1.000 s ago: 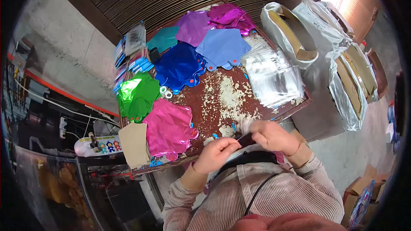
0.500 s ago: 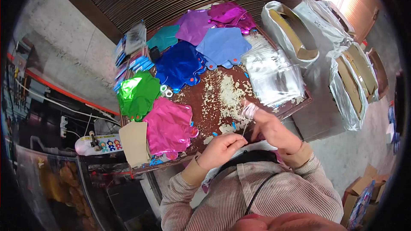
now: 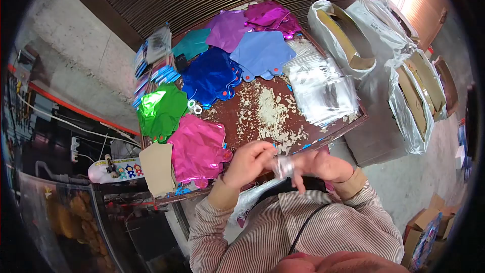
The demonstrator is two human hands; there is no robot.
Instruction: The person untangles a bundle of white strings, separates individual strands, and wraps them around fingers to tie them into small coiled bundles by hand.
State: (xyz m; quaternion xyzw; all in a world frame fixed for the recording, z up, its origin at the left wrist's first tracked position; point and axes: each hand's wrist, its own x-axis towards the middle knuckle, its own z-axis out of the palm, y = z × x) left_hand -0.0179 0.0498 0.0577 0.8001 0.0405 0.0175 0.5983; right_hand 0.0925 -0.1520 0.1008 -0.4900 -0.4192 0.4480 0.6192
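A loop of thin whitish ribbon (image 3: 284,167) is wound around the fingers of my right hand (image 3: 323,166), held low over the table's front edge. At its left side, my left hand (image 3: 248,164) has its fingers closed at the loop, gripping the ribbon; its exact fingertip contact is blurred. Left of my hands lies a stack of pink foil balloons (image 3: 198,149), flat and uninflated. Two small white rings (image 3: 194,106) rest beyond it.
The worn brown table (image 3: 235,134) carries green (image 3: 162,110), dark blue (image 3: 209,77) and light blue (image 3: 263,55) foil stacks. Clear plastic sleeves (image 3: 323,88) lie at the right. Cardboard pieces (image 3: 156,169) sit front left. White bags with cardboard (image 3: 411,101) stand right of the table.
My right hand has come down and left, bringing the wound ribbon to my left hand. My left hand has risen slightly and moved a little left.
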